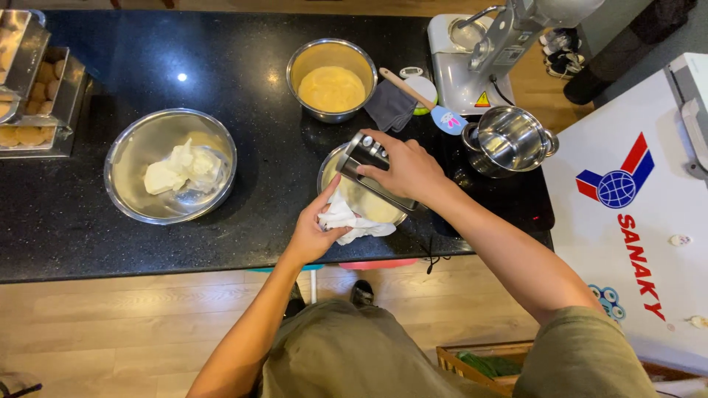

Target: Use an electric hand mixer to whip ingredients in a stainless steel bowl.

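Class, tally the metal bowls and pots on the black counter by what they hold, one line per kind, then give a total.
Bowl of yellow batter: 1
Bowl with white lumps: 1
Bowl under the hands: 1
Empty steel pot: 1
Total: 4

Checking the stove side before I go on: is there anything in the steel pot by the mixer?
No, the steel pot beside the mixer shows only its bare shiny inside.

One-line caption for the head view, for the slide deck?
Right hand holds a hand mixer over a steel bowl on the black counter; left hand grips a white cloth.
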